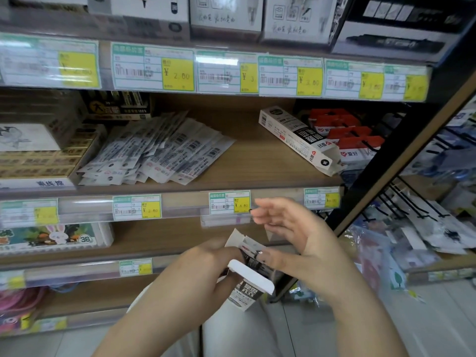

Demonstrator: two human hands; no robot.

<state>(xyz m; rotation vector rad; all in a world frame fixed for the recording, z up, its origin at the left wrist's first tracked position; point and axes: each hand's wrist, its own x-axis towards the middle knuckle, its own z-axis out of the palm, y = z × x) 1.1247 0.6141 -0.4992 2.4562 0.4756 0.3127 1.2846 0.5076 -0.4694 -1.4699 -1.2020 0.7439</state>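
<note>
Head cam: L hand (206, 269) grips blk/wht box (246, 292), fingers curled round its middle, w/ white flap (251, 275) open just right of L fingertips. R hand (286, 228) has fingers loose and spread, holding nothing, just above box; R thumb touches its top end. Matching box (296, 136) lies on shelf (257, 161), well beyond R fingertips.

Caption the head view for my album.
Left hand grips an opened box, right hand open beside it, before stationery shelves.

Shelf board (247, 153) free between packet pile (159, 150) and white box (296, 137)
</note>
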